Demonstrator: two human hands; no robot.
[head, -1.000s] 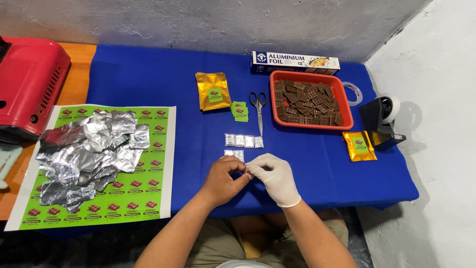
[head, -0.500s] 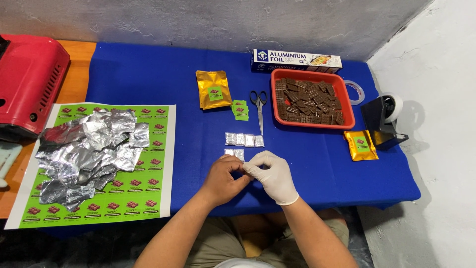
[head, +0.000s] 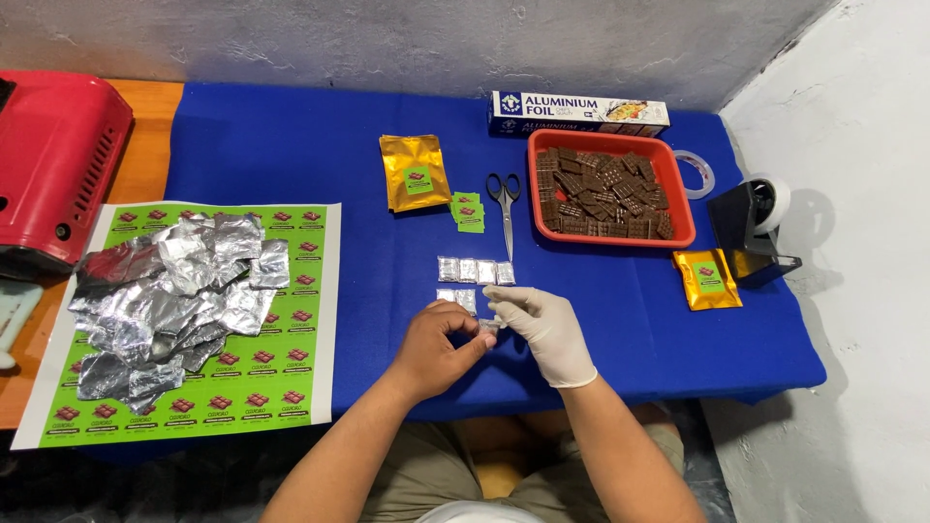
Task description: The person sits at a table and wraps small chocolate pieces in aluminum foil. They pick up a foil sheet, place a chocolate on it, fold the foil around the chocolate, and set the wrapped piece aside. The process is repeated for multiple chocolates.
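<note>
Hands: bare left hand (head: 438,344) and gloved right hand (head: 544,325) meet at lower centre, fingertips of both pinched on a small foil-wrapped piece (head: 488,326)
Wrapped pieces (head: 475,271): row just above hands on blue cloth (head: 291,145)
Chocolate tray (head: 678,184): upper right
Foil sheets (head: 174,300): left, on green label sheet (head: 281,378)

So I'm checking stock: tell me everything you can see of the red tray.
The red tray is a shallow rectangular tub, plastic by its look, with rounded corners. It lies flat on the blue cloth at the far right, filled with loosely heaped brown chocolate pieces. The foil box lies just behind it. Neither hand touches it.
</note>
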